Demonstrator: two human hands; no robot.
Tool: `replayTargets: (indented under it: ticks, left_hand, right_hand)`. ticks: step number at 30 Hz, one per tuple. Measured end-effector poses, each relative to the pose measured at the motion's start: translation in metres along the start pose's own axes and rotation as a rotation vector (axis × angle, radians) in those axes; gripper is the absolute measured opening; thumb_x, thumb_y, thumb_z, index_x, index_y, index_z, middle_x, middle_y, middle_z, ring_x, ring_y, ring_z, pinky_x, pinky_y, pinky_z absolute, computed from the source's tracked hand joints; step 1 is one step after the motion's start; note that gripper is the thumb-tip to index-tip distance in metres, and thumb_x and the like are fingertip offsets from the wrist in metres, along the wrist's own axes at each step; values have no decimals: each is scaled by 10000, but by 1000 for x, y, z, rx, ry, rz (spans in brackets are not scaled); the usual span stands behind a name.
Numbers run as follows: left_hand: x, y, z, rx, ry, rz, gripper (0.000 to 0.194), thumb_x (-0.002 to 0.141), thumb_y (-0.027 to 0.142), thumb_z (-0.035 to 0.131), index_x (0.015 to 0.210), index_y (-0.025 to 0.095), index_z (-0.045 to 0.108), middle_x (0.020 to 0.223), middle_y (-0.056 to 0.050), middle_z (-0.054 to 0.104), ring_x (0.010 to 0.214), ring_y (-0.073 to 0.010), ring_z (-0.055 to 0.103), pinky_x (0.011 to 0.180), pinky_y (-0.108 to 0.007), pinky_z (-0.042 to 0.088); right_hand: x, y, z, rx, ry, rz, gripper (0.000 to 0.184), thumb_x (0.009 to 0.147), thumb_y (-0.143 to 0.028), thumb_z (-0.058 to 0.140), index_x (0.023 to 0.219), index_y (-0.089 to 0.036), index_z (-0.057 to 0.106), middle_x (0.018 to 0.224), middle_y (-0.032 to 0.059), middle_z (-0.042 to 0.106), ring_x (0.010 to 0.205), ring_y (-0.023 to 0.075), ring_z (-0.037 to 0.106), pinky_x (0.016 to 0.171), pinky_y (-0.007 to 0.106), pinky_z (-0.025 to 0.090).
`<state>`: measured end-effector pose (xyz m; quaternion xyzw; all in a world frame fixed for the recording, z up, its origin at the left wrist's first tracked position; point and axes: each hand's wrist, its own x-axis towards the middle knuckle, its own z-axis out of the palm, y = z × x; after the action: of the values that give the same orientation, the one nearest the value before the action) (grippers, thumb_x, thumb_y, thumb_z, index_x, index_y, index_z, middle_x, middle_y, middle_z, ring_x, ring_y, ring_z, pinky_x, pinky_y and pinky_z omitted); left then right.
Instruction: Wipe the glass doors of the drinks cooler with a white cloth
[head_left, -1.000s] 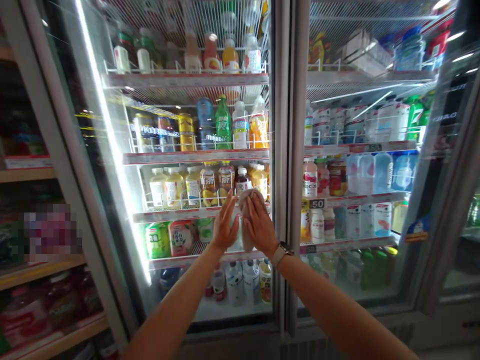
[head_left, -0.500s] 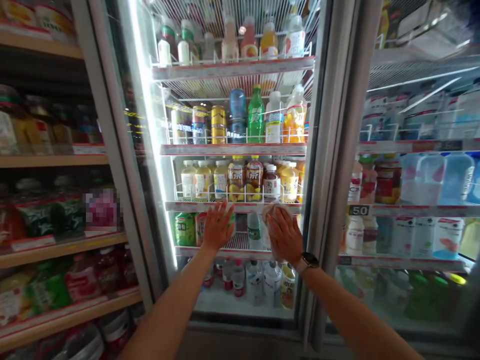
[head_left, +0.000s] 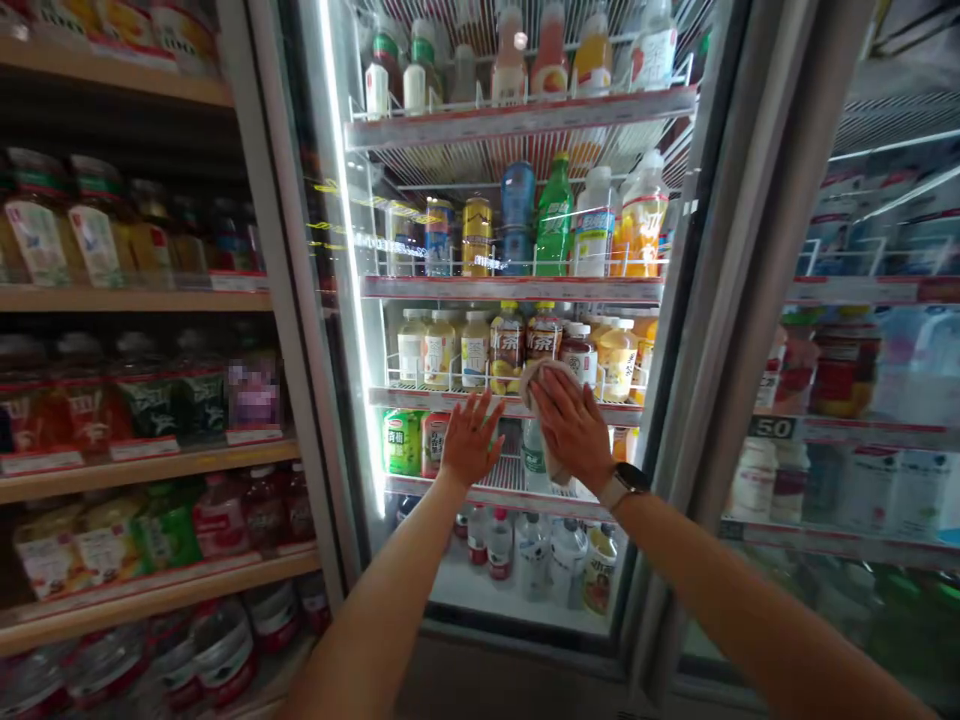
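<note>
My left hand (head_left: 471, 440) is spread with its fingers apart, palm toward the glass door (head_left: 517, 645) of a lit drinks cooler. It appears to rest on the glass, in front of the shelf with green and red cartons. To its right, my right hand (head_left: 574, 425) presses a pale, crumpled cloth (head_left: 529, 378) to the same door. Part of the cloth sticks out past the fingertips and hangs below the palm. A watch (head_left: 630, 478) is on my right wrist. Behind the glass stand tea bottles (head_left: 507, 345), partly hidden by the cloth and right hand.
Wooden shelves (head_left: 135, 465) with bottled drinks run along the left. On the right, past a metal door frame (head_left: 739, 330), another cooler holds bottles and cartons (head_left: 862, 480). Inside the middle cooler, wire racks carry cans and bottles, among them a green soda bottle (head_left: 555, 220).
The view has turned left, so the cooler sits further right in the picture. My right hand has slid the cloth up and left across the glass. My left hand stays nearly in place.
</note>
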<state>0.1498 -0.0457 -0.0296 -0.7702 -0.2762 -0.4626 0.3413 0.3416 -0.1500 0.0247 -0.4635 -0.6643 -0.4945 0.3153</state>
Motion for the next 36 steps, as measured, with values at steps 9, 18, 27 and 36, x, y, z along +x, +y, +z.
replayTargets:
  ticks: [9,18,27,36]
  left_hand:
    - [-4,2,-1,-38,-6,-5,633,956,349,441,1545,230,241,1605,-83,275,1504,-262,190,1216,-467,189]
    - [-30,1,-6,-53,-63,63,683,956,407,452,1544,150,218,1599,-120,283,1506,-266,181,1209,-478,244]
    - [-24,-124,-54,-49,175,-374,670,999,399,346,1570,210,51,1648,-101,58,1519,-288,41,1224,-545,147]
    - [-56,-176,-28,-42,143,-360,696,995,477,337,1570,202,56,1647,-129,40,1518,-295,9,1216,-560,131]
  right_hand:
    - [2,-23,21,-35,65,-41,529,964,-210,427,1487,-140,394,1503,140,466,1429,242,366,1200,433,193]
    - [-43,-47,33,2,2,-90,522,947,-173,412,1468,-167,427,1454,118,531,1387,231,427,1176,425,252]
    - [58,-57,33,79,24,-155,596,949,-192,444,1530,-175,311,1565,99,382,1459,241,310,1201,467,231]
    - [60,-140,78,102,1,-280,596,948,-217,461,1522,-129,325,1573,128,358,1453,257,314,1207,454,227]
